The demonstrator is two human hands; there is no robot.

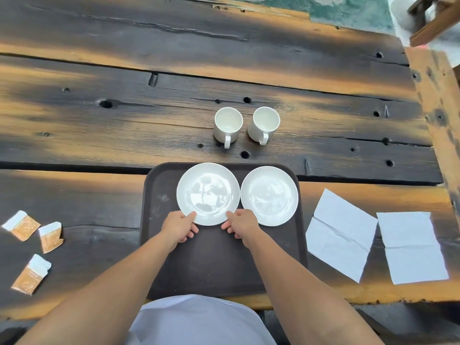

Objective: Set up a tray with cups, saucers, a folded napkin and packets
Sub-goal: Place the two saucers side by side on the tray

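- Weathered dark plank table point(124, 115) seen from above, with a dark brown tray point(214, 257) at its near edge.
- Two white saucers touch along the tray's far edge: left saucer point(207, 192), right saucer point(270, 195).
- Left hand point(178, 226) and right hand point(240, 224) pinch the left saucer's near rim.
- Two white mugs point(227, 125) stand beyond the tray's far edge.
- Three packets point(49, 236) lie toward the table's left edge; two creased napkins point(341, 232) lie right of the tray.

Two hands at a saucer on the tray

The left hand point(179, 226) and right hand point(241, 223) gripped the near rim of the left saucer point(208, 193) on the dark tray point(159, 220), beside the right saucer point(269, 195); two cups point(228, 124) stood beyond on the wooden table point(124, 120).
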